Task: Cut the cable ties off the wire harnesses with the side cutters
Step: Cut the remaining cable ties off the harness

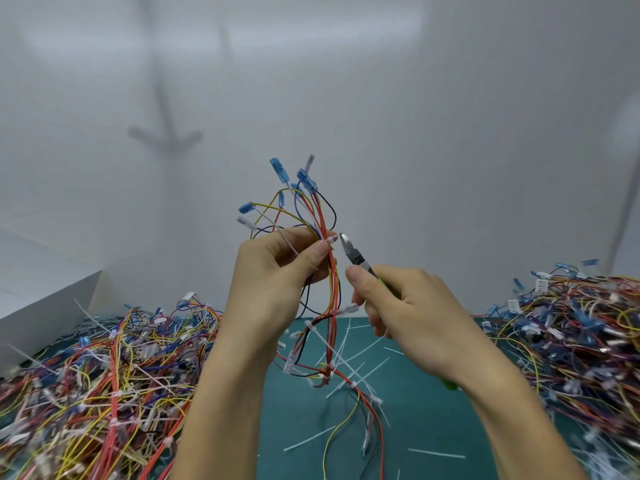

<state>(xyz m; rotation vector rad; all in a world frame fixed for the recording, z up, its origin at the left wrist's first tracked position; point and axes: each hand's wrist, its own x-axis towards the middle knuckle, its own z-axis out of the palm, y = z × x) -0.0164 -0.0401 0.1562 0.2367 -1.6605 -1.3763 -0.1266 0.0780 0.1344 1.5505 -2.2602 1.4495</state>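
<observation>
My left hand (277, 271) holds a wire harness (320, 216) upright in front of me, pinching it at a white cable tie (331, 240) near the top. Its red, yellow and black wires end in blue connectors above and hang down to the mat below. More white ties sit lower on the same harness (310, 328). My right hand (405, 306) grips green-handled side cutters (353, 252), whose jaws are slightly apart just right of the top tie, not touching it.
A green cutting mat (415, 427) carries several cut white tie pieces (360, 358). A big pile of harnesses (104, 382) lies at the left, another pile (581, 334) at the right. A white box (41, 317) stands at the far left; a white wall is behind.
</observation>
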